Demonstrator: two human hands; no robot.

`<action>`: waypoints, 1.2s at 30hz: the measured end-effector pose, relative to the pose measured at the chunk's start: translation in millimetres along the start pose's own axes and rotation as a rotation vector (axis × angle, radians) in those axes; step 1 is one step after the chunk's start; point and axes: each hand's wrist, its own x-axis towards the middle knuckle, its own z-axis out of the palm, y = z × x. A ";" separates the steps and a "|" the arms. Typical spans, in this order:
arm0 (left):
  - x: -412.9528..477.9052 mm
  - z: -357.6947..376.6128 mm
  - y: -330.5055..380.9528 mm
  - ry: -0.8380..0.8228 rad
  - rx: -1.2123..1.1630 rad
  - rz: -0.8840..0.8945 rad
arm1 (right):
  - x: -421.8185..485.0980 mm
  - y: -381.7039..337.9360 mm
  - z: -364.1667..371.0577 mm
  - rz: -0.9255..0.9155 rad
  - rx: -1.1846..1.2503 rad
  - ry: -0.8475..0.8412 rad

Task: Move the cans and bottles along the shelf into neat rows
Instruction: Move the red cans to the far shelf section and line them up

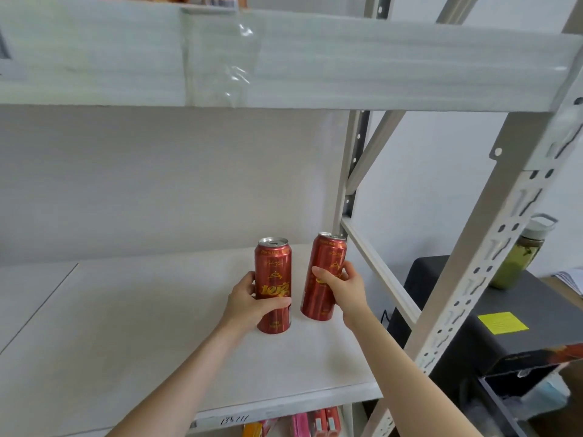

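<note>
Nearest, below the board: pink and orange packets [315, 424], only their tops in view. Shelf [126, 326]: white board, front edge carrying a handwritten label [235, 420], writing not readable. Two bare forearms reach over the front edge from the near side. Left hand [249, 305]: wrapped round the lower half of the left can [273, 263], thumb [277, 302] lying across the near face, the other fingers curled round the can's left and far side. Left can: red with gold print, silver top, upright, base on the board right of centre. Right hand [342, 288]: gripping the right can [325, 253] at mid-height, thumb on the near-left face, fingers curled round the right side. Right can: same design, top tilted to the right and away; whether its base touches the board cannot be told. The two cans stand just beside each other, not touching. Right of the board: perforated upright post [492, 263]; past it, a black box [467, 342] with a yellow sticker [502, 323] and a bottle [520, 257] of green contents. Far: pale wall [157, 184]. Overhead: upper shelf [378, 64], clear tape [220, 58] on its front.
</note>
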 end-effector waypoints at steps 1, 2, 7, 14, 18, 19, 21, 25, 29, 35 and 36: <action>7.7 4.2 -0.1 0.006 0.000 0.001 | 11.0 1.1 -0.6 -0.009 -0.003 -0.002; 15.6 8.5 -0.1 0.015 -0.001 0.003 | 22.0 2.2 -0.8 -0.018 0.000 -0.004; 49.1 28.4 -0.7 0.056 0.013 0.018 | 72.3 11.2 1.7 -0.037 0.009 0.023; 73.5 39.9 -12.7 0.111 0.000 0.043 | 121.7 21.3 10.4 -0.080 0.038 0.063; 82.1 35.6 -21.4 0.112 -0.007 0.043 | 142.3 18.5 18.5 -0.113 0.014 0.062; 83.8 34.3 -23.5 0.114 -0.012 0.043 | 145.9 18.1 19.9 -0.122 0.007 0.062; 86.1 32.7 -26.6 0.117 -0.018 0.049 | 151.3 19.4 22.2 -0.136 -0.012 0.056; 89.7 31.1 -29.4 0.105 -0.017 0.074 | 157.5 25.0 24.9 -0.151 -0.038 0.028; 91.2 30.5 -32.2 0.080 -0.014 0.094 | 161.8 28.8 25.1 -0.171 -0.048 -0.002; 89.4 30.9 -33.8 0.072 -0.012 0.099 | 158.5 34.4 18.5 -0.161 -0.036 -0.049; 88.9 30.7 -33.5 0.070 -0.007 0.100 | 156.1 36.6 15.6 -0.140 -0.010 -0.055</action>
